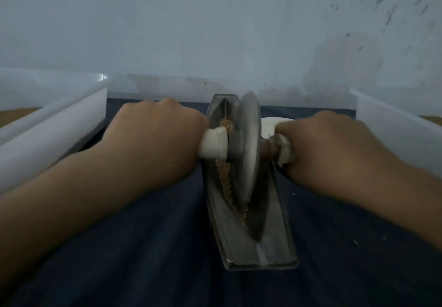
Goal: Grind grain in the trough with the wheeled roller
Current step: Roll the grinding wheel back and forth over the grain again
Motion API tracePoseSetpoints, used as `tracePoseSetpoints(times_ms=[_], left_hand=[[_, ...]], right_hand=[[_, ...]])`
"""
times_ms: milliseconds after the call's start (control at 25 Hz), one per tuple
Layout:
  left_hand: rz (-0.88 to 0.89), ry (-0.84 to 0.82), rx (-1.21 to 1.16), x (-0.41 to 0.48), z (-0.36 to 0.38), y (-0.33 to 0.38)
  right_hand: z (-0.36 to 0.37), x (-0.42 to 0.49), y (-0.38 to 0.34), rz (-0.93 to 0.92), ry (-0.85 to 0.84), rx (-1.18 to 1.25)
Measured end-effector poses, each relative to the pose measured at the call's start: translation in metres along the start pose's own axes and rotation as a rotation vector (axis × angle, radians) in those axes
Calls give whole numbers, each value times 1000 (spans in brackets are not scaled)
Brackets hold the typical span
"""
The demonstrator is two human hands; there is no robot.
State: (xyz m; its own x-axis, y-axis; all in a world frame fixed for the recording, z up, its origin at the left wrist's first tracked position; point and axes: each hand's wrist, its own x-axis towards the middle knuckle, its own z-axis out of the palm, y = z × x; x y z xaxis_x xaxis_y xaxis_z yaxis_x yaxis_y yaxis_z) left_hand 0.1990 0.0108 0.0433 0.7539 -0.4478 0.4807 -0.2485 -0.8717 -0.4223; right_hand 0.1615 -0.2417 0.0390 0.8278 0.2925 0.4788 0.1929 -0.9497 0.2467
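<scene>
1 trough (pixel 275 242), 1 roller (pixel 248 144), 2 hands. Roller axle is held crosswise; L hand (pixel 153 139) & R hand (pixel 330 148) are each wrapped round a handle end. Trough long axis is laid fwd-back btwn grips.

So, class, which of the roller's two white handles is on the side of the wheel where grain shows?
The left handle, gripped by the left hand: grain lies in the trough beneath it. No grain shows by the right handle.

grey wheeled roller (pixel 247 160) stands upright in grain-strewn (pixel 226 182) metal trough (pixel 270 239).
</scene>
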Motion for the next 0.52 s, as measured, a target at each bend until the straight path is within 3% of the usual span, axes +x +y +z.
tracePoseSetpoints(times_ms=[240, 360, 520], left_hand=[[-125, 97, -45, 59, 47, 4], [-148, 79, -137, 43, 45, 4], [-49, -30, -170, -8, 14, -5]], right_hand=[[52, 80, -1, 142, 62, -83], [34, 76, -8, 73, 58, -108], [-3, 21, -2, -82, -17, -96]])
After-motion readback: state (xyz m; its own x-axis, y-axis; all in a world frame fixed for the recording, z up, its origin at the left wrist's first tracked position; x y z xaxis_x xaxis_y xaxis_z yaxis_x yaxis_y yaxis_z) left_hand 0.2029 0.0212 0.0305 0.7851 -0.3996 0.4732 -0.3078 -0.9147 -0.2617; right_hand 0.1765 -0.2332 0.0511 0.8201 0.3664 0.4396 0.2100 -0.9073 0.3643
